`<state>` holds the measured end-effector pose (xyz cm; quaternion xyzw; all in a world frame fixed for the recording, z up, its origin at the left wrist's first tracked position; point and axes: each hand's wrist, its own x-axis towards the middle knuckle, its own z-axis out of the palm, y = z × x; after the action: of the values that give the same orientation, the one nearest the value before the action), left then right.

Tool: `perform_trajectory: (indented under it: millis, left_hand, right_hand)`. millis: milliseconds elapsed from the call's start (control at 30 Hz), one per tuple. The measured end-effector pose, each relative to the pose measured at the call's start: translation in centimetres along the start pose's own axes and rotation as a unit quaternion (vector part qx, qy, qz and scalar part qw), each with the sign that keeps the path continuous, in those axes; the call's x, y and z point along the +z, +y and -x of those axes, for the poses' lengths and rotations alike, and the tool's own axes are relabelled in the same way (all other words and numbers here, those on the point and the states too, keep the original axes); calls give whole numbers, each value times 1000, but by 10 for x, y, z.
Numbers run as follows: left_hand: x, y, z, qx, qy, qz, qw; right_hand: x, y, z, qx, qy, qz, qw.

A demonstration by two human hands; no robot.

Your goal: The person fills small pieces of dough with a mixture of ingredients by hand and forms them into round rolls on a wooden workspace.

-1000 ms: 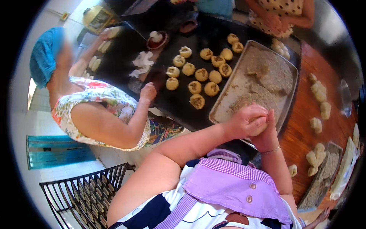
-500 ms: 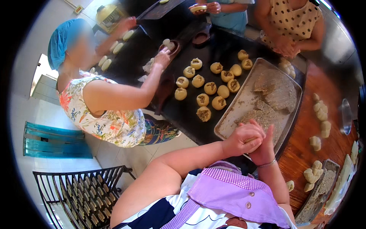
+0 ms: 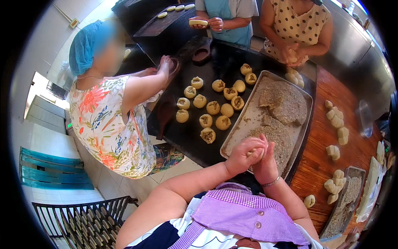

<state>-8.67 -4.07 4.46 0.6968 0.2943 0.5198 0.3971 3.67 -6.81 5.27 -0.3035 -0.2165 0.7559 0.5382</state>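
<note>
My left hand (image 3: 243,157) and my right hand (image 3: 266,167) are cupped together over the near end of a metal tray. Between them is a piece of pale dough (image 3: 250,153), of which only a little shows past my left fingers. My right hand wears a bracelet and lies against the left, fingers pointing up. The tray (image 3: 307,99) holds a crumbly brownish filling (image 3: 286,106), part of it in a broken slab. Left of the tray, several round dough balls (image 3: 213,108) stand on the dark table, most of them open at the top with filling showing.
Dough lumps (image 3: 335,117) lie on the wooden table (image 3: 309,166) to the right, beside a metal bowl (image 3: 365,119) and a narrow filling tray (image 3: 346,203). A co-worker in a blue cap (image 3: 110,120) works at the left, two more across the table. A loaded rack (image 3: 93,224) stands lower left.
The view has shifted, so the table sits further left. My hands stay pressed together around the dough. The co-worker at left has brought the raised arm down toward a wooden mould; one across now cups dough.
</note>
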Motion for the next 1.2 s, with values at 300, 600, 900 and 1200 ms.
perform_trajectory:
  millis: [300, 600, 900, 1200]
  left_hand:
    - [-12, 26, -25, 46, -113, -240, 963]
    - [8, 9, -2, -25, -14, 2, 1000]
    - [-27, 9, -40, 60, -97, -221, 969]
    - [-7, -7, -17, 23, -20, -69, 997]
  right_hand:
    - [-17, -22, -7, 94, 22, -69, 993]
    - [-13, 4, -15, -36, 16, -34, 999]
    - [-10, -25, -30, 124, -1, -97, 988]
    - [-11, 15, -41, -33, 30, -87, 995]
